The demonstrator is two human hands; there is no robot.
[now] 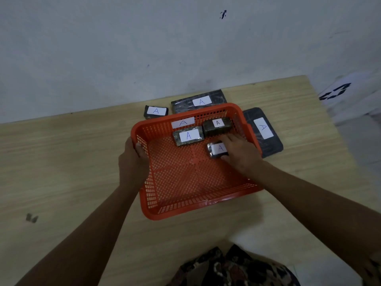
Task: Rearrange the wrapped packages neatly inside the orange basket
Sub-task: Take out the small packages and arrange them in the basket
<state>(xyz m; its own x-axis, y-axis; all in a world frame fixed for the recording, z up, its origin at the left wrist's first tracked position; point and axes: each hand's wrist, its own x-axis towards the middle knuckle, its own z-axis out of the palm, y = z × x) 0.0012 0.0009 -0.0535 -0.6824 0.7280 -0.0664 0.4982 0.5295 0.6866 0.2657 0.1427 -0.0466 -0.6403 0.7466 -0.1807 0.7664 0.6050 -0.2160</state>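
An orange perforated basket (185,178) sits on a wooden table. Inside, near its far wall, lie two wrapped packages with white "A" labels: a greenish one (188,136) and a darker one (217,125). A white "A" label (183,122) is stuck on the basket's far wall. My right hand (239,153) is inside the basket, fingers closed around a small dark wrapped package (216,149). My left hand (133,155) grips the basket's left rim.
Outside the basket lie three more labelled dark packages: a small one (156,111) at the back left, a large flat one (199,101) behind, another large one (263,131) to the right. A pale wall stands behind the table; the table's right edge is close.
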